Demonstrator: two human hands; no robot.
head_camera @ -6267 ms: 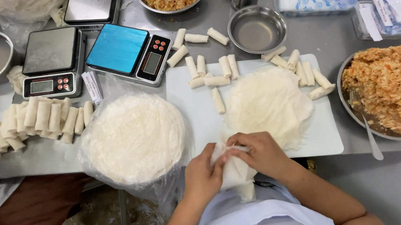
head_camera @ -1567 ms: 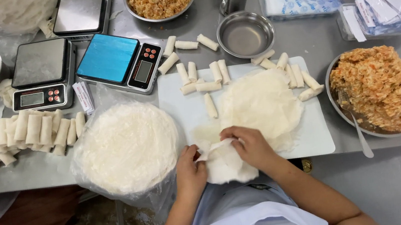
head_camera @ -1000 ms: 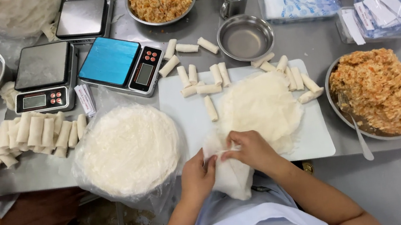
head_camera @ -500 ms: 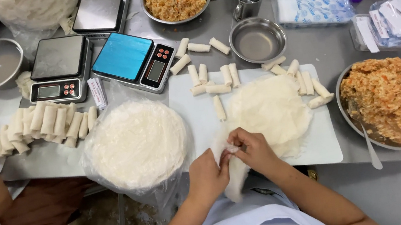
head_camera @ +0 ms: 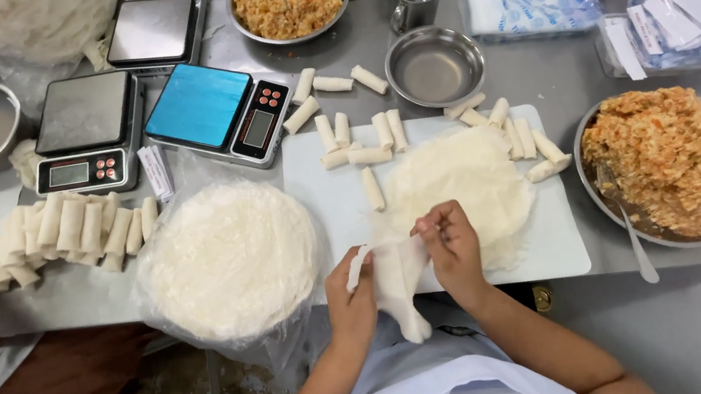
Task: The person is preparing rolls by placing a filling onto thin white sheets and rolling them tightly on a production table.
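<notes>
Holding a thin white wrapper (head_camera: pixel 396 275) between left hand (head_camera: pixel 352 292) and right hand (head_camera: pixel 452 242), both pinching its edges, we kept it low in the frame's centre, seemingly peeling it from the wrapper stack (head_camera: pixel 464 186) on the white board (head_camera: pixel 326 201). A metal bowl (head_camera: pixel 608 204) at right held orange filling (head_camera: pixel 676 160).

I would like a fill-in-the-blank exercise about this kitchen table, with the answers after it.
1. Both hands, the left hand and the right hand, hold a thin white ____ between them.
2. The scale with the ____ top stands beside the grey scale.
3. A spoon rests in the large bowl of ____ filling.
4. The small metal bowl above the white board is ____.

Answers: wrapper; blue; orange; empty
</notes>
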